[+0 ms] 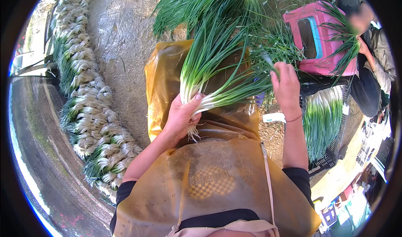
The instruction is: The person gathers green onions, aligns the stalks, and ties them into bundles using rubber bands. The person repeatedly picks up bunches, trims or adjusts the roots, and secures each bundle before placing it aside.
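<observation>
My left hand [185,113] grips a bunch of spring onions [198,76] by the white stems, over my lap. Its roots [192,131] hang below the fist, and the green leaves fan out away from me and to the right. My right hand [287,84] is raised at the right, beside the leaf tips, with its fingers curled. A pale blurred streak shows near those fingertips; whether they hold anything is unclear. A yellow-brown translucent apron [216,180] covers my torso and legs.
Bundled spring onions with roots [91,111] line the left in a long stack. More loose ones [201,4] lie ahead, by leaf scraps [279,45]. At right are a pink plastic stool [334,33], a black crate [340,142] of spring onions and a person [367,92] holding leaves.
</observation>
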Demonstrator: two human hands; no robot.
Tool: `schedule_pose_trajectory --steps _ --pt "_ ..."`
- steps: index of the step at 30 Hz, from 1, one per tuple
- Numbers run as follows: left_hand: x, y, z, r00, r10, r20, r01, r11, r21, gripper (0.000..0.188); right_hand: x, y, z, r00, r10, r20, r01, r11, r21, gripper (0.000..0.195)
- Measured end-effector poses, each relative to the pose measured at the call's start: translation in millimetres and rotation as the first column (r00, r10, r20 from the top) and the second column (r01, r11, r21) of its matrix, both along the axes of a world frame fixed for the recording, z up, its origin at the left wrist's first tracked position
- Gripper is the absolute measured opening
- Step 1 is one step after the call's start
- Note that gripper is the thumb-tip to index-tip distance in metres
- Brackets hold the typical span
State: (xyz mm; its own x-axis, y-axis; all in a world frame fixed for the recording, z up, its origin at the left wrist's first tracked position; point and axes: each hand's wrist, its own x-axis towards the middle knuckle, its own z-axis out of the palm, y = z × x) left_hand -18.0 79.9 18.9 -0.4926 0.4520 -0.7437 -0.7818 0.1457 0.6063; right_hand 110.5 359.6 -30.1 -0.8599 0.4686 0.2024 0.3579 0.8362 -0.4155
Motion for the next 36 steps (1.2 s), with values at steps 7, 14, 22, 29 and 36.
schedule_pose_trajectory --steps 7,14,22,29,36 --pt "-1 2 1 0.999 -0.041 0.014 0.041 0.999 -0.032 0.022 -38 -31 14 0.853 0.460 -0.248 -0.515 0.817 -0.257 0.014" --pt "-4 0 -4 0.999 -0.037 0.037 0.040 0.997 -0.072 0.036 -49 -39 2 0.804 0.533 -0.264 -0.585 0.790 -0.184 0.020" --pt "-5 5 1 0.996 0.072 0.044 -0.070 0.997 -0.034 0.024 -44 -33 -5 0.789 0.575 -0.215 -0.611 0.772 -0.176 0.019" --pt "-12 -1 4 0.994 0.011 0.113 -0.013 1.000 0.012 0.020 -32 -7 -4 0.908 0.353 -0.226 -0.391 0.907 -0.153 0.018" --pt "-12 3 2 0.991 -0.032 0.131 0.031 0.999 0.010 0.021 -69 -30 17 0.893 0.420 -0.164 -0.442 0.886 -0.138 0.025"
